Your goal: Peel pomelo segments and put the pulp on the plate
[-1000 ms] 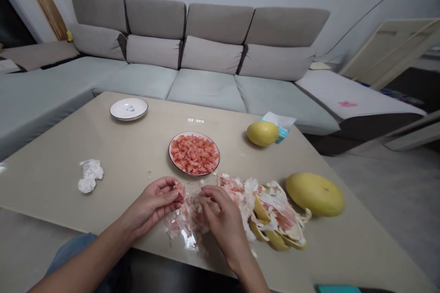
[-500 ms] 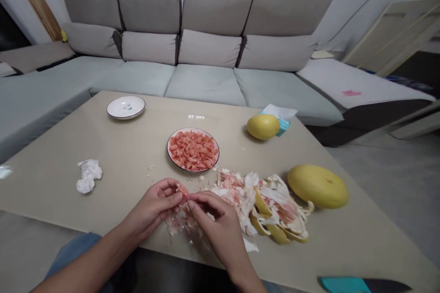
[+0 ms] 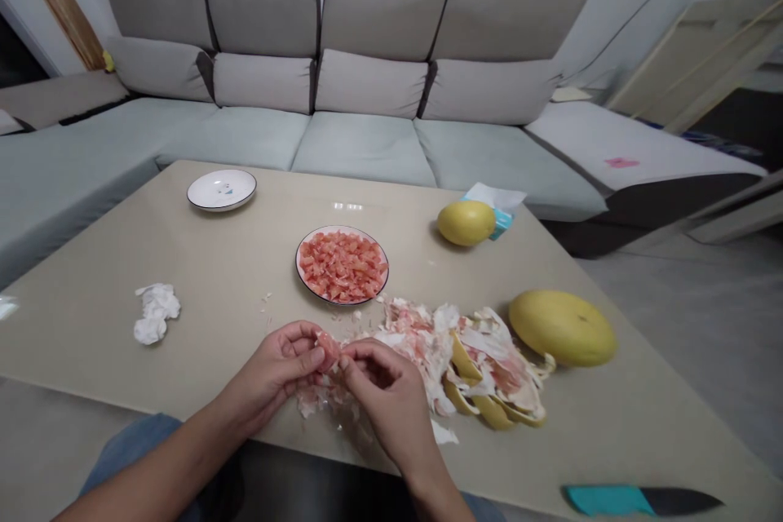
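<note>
Both hands meet at the near edge of the beige table. My left hand pinches a small pink pomelo piece, and the fingertips of my right hand close on the same piece from the right. Just behind and right of the hands lies a heap of pink-white membrane and yellow peel. A plate of pink pomelo flesh pieces stands a little beyond the hands.
Two whole yellow pomelos rest on the right, one large and one smaller by a tissue pack. An empty white plate sits far left, a crumpled tissue nearer. A teal-handled knife lies front right. A grey sofa stands behind.
My right hand left the peel heap and came left to meet the left hand at the pomelo piece. The view shifted slightly, bringing the knife into sight.
</note>
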Action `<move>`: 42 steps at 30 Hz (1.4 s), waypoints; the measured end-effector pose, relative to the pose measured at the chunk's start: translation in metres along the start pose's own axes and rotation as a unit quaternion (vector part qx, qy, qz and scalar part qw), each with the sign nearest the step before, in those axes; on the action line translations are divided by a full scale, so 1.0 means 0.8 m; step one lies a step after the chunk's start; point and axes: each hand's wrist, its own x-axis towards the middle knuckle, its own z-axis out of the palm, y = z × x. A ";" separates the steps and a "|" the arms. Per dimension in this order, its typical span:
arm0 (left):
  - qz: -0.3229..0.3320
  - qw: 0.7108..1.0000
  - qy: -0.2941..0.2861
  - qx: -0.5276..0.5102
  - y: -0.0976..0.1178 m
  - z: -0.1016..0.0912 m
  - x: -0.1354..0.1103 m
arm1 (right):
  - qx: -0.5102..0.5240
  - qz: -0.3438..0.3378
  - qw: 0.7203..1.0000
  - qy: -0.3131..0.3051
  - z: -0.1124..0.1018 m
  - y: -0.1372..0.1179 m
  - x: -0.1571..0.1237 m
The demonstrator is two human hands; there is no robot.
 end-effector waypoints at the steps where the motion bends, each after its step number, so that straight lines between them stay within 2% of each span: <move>1: -0.010 1.000 -0.008 -0.017 0.000 0.000 0.000 | 0.006 0.004 1.000 -0.001 0.000 0.001 0.001; 6: -0.041 0.998 -0.031 -0.040 0.002 -0.001 0.001 | 0.049 0.030 0.998 -0.031 -0.005 0.004 0.003; 12: 0.030 0.995 -0.028 0.089 -0.003 0.003 -0.002 | 0.026 0.012 0.999 -0.041 -0.002 -0.004 0.002; 17: 0.028 0.990 0.007 0.140 -0.004 0.000 0.000 | 0.038 0.031 0.998 -0.038 0.003 0.002 -0.001; 21: 0.022 0.990 0.016 0.136 -0.003 -0.001 -0.001 | 0.082 0.055 0.994 -0.036 0.001 0.006 0.002; 26: 0.015 0.993 0.006 0.119 0.003 0.003 -0.005 | 0.179 0.120 0.976 -0.030 -0.003 0.010 0.007; 30: 0.005 0.996 0.009 0.093 0.006 0.004 -0.007 | 0.232 0.134 0.962 -0.056 -0.006 0.012 0.008; 35: 0.031 0.991 0.035 0.125 0.009 -0.002 -0.003 | 0.190 0.116 0.969 -0.107 -0.009 0.007 0.006; 39: 0.083 0.978 0.055 0.181 0.007 -0.001 0.001 | 0.104 0.073 0.988 -0.086 -0.004 0.005 0.005; 42: 0.081 0.978 0.055 0.186 0.004 0.001 0.000 | 0.025 0.005 0.998 -0.049 -0.001 0.006 0.005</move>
